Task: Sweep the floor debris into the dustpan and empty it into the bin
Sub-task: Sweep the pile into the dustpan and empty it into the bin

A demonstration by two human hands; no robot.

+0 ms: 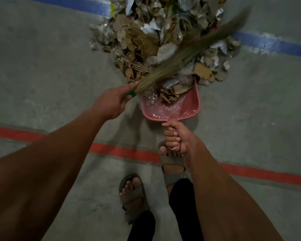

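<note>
On the left, the left hand (111, 101) reaches forward with the arm extended; its fingers are wrapped around the green-bound neck of the broom (172, 61), index finger laid along the bristles; the bristles slant up and right across the debris pile (156, 32), their far end blurred. At centre, the pink dustpan (192, 105) sits on the concrete floor (42, 66) with its open mouth against the near edge of the pile; it holds crumpled clear plastic and brown scraps. To the right, the right hand (177, 138) grips the dustpan handle, fingers curled fully round it; the handle itself is hidden inside the fist. A red floor line (122, 152) passes beneath both arms; a blue floor line (271, 44) runs behind the pile; two sandalled feet (134, 193) stand below the hands. The pile's far side is cut off by the frame top.
</note>
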